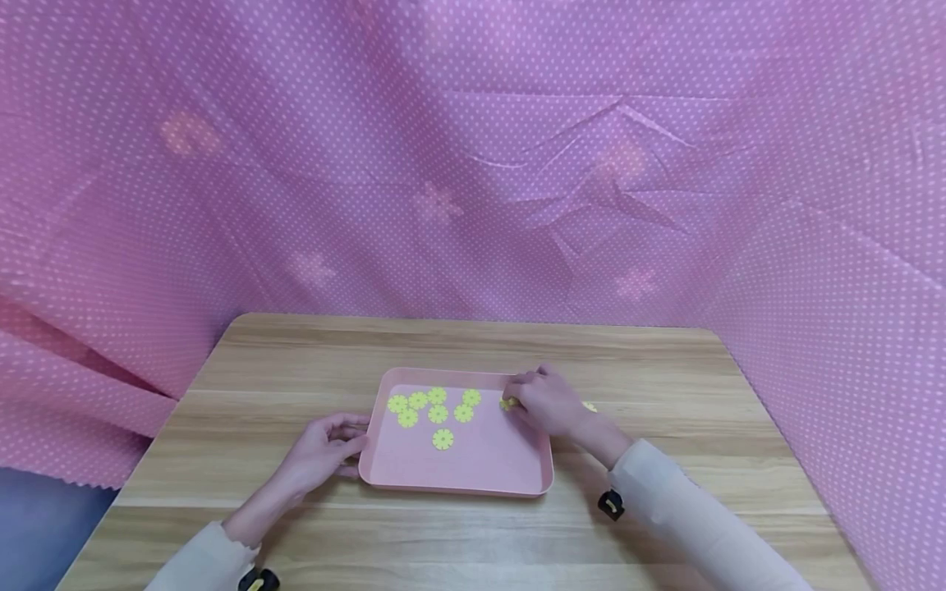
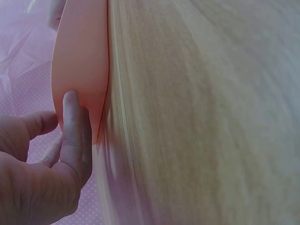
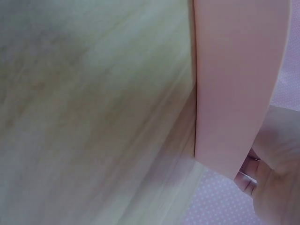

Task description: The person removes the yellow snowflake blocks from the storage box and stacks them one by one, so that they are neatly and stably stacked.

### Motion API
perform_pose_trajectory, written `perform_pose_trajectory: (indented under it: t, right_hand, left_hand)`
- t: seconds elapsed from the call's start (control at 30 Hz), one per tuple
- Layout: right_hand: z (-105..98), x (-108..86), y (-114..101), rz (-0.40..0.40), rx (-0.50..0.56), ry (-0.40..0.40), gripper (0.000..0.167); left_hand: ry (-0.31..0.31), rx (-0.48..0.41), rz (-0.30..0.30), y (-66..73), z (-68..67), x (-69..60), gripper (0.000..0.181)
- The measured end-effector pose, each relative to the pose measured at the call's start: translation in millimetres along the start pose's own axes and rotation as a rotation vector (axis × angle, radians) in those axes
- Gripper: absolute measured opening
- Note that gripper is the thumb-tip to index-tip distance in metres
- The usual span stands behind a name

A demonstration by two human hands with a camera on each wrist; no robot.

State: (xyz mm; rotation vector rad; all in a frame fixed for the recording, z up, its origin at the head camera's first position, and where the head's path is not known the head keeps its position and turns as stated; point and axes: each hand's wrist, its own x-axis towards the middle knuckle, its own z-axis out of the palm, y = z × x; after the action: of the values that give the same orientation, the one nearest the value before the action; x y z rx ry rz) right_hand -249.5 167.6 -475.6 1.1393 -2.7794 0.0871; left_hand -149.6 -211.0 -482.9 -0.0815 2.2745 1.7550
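- Head view, lower left of the frame: left hand (image 1: 318, 455), fingers extended, touching the outer left wall of the pink tray (image 1: 458, 474); well apart from the other hand.
- Lower centre: tray flat on the wooden table (image 1: 296, 361); eight yellow flower-shaped pieces (image 1: 438, 414) lie inside, mostly toward its upper left, one nearer the middle.
- Right of centre: one yellow piece (image 1: 508, 403) between the fingertips of the right hand (image 1: 548, 404), pinched, at the tray's upper right corner.
- Farther right: another yellow piece (image 1: 589, 406) on the table, partly hidden behind the right wrist.
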Motion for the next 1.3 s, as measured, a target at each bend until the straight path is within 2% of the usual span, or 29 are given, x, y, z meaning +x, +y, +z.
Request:
perform_pose_trajectory:
  t: [0.23,0.8,1.3]
  right_hand:
    - [0,1.2,-11,0.010,-0.007,-0.030,0.015]
    - [8,8.2,-19,-0.039,0.185,-0.021,0.019]
    - [6,12.2,-24,-0.003,0.184,-0.074,0.027]
  left_hand:
    - [-0.004,0.002,-0.002,0.4,-1.2,-2.5,0.042]
    - [0.011,0.013,-0.013,1.4,-0.8,-2.2,0.040]
    - [0.007,0.009,-0.009,-0.1,-1.8,-1.7,0.040]
